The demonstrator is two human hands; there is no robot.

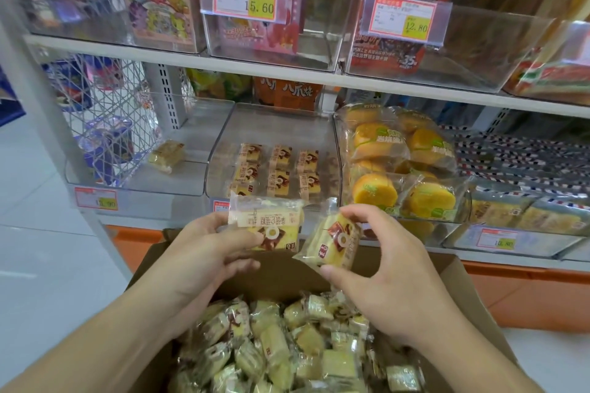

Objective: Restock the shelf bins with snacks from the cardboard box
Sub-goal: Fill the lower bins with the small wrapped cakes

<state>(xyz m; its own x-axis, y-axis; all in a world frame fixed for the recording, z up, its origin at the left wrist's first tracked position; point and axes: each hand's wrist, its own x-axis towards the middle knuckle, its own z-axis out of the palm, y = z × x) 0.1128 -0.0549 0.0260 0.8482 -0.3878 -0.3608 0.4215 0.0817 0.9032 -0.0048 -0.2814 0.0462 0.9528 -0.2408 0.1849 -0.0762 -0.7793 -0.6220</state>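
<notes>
1. The left hand (204,252) pinches one wrapped cake (267,226) by its edge, label facing up, ready to lay flat.
2. The right hand (388,268) has its grip curled round a second cake (333,242), tilted.
3. Both hover over the cardboard box (459,281), just before the middle bin (223,143), whose cakes lie in neat rows, so matching that orientation seems the aim.

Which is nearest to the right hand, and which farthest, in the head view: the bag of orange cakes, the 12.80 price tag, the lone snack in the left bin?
From the right hand:
1. Bag of orange cakes, just above.
2. Lone snack, lower-left bin.
3. 12.80 price tag, upper shelf.
</notes>
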